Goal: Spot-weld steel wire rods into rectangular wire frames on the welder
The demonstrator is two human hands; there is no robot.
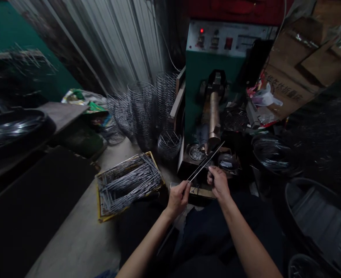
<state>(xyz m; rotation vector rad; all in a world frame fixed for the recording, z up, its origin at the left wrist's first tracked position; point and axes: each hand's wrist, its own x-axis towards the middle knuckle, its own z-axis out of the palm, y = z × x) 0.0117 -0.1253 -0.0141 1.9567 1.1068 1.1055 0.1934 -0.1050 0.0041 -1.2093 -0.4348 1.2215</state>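
My left hand (178,197) is closed around the near end of a thin metal wire piece (205,163). My right hand (217,181) pinches the same wire a little further along. The wire slants up and to the right, and its far tip lies at the base of the brass-coloured head (212,116) of a green machine (196,77). A small round dish (196,152) sits just left of the wire's tip.
A yellow tray (100,200) full of bent wire pieces lies on the floor at my left. Stacks of wire frames (143,112) stand behind it. Dark tubs (318,216) with wire sit at my right, with cardboard (297,65) above them.
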